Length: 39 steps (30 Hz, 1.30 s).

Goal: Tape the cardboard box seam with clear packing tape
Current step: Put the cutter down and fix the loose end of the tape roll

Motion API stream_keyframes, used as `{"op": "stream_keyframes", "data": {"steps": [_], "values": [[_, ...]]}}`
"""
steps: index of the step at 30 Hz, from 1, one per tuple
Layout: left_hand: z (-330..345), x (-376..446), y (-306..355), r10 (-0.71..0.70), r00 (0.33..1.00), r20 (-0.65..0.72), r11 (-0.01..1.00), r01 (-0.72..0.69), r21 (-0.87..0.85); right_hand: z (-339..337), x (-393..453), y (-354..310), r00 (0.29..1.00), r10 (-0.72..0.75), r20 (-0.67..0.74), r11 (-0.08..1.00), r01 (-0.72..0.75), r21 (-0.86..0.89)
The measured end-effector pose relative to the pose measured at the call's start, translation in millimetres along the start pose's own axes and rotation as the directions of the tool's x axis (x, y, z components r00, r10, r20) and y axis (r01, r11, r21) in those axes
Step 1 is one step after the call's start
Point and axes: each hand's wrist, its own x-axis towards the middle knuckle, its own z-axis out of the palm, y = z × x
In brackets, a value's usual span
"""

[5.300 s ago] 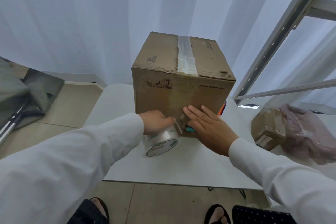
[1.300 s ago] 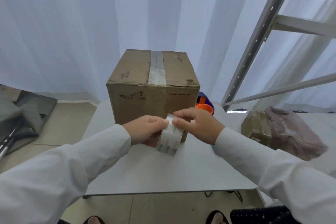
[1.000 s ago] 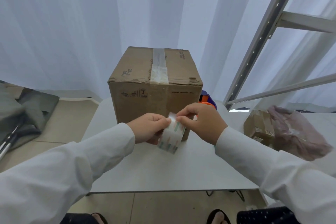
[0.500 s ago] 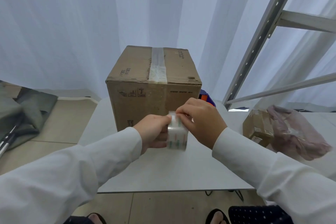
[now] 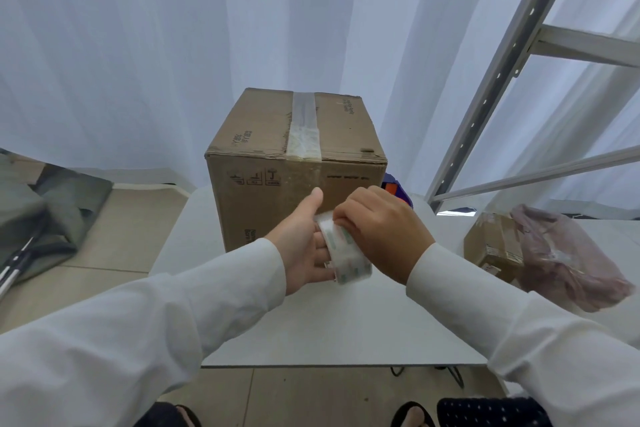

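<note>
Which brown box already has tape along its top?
The big brown cardboard box standing on the white table, straight ahead. The small cardboard box on the right sits beside a pink plastic bag.

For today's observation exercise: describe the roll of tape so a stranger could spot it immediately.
Find the big cardboard box on the white table. Just in front of it, both hands meet around the tape roll. Unlike the brown boxes nearby, it is a small clear ring with coloured print.
</note>
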Motion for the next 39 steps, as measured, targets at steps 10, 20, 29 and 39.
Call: {"op": "stream_keyframes", "data": {"steps": [10,20,29,39], "values": [[-7.7,1.3,6.0,0.112,0.992,-0.057,0.994,-0.112,-0.003,-9.9,3.3,-3.4,0.983,0.18,0.017,0.952,-0.179,0.248],[-2.4,5.3,-1.5,0.173,0.982,-0.075,0.977,-0.161,0.136,-14.0,13.5,10.2,0.376,0.625,0.684,0.033,-0.888,0.458],[7.8,2.9,-4.2,0.257,0.963,-0.086,0.963,-0.247,0.106,-11.1,9.3,12.4,0.413,0.47,0.78,-0.223,-0.8,0.558],[0.3,-2.1,2.0,0.222,0.967,0.124,0.974,-0.224,0.007,-22.3,7.4,18.8,0.534,0.349,0.77,-0.273,-0.728,0.629]]}}
